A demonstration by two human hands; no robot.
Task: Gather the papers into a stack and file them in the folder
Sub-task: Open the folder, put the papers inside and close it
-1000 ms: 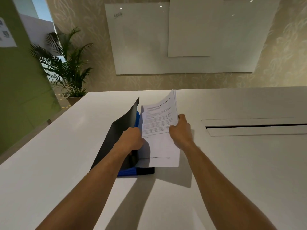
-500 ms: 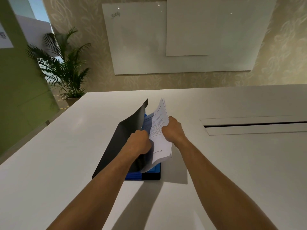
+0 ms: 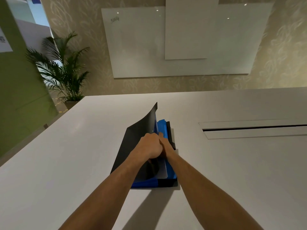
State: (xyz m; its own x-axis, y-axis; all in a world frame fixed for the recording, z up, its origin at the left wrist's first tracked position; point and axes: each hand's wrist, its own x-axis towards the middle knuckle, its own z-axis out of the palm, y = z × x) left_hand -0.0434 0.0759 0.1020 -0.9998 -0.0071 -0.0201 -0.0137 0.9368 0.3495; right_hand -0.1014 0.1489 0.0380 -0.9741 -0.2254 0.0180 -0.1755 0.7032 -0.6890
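papers now inside one folder | left hand fisted on cover | right hand grip unclear

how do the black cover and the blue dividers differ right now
The black cover is lifted and curling, held up by the left hand; the blue dividers lie low under it. The cover is one broad dark sheet; the dividers are several stepped bright layers. Both belong to one folder.
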